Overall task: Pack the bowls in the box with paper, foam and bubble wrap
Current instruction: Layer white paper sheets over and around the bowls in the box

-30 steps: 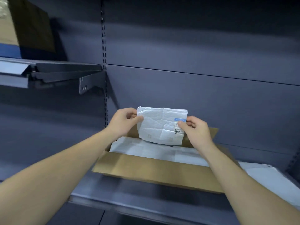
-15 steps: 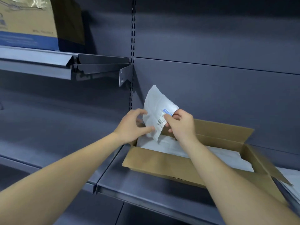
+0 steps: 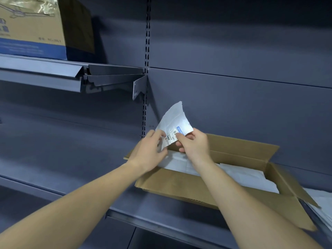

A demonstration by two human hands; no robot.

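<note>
An open brown cardboard box [image 3: 181,187] rests on a grey metal shelf, its flaps folded out. White sheets [image 3: 239,175] line its inside. Above the box's left end I hold a crumpled white packet [image 3: 177,119] with a barcode label, tilted up and to the left. My right hand [image 3: 195,143] pinches its lower right edge by the label. My left hand [image 3: 150,150] touches its lower left edge with spread fingers. No bowl is in sight.
The grey shelf [image 3: 154,205] runs under the box, its front edge close to me. An upper shelf [image 3: 41,71] at the left carries a printed carton [image 3: 32,27]. More white sheets [image 3: 321,203] lie at the right, beside the box.
The packet has turned from flat and facing me to tilted up on end. My view has swung left, so the box now sits further right.
</note>
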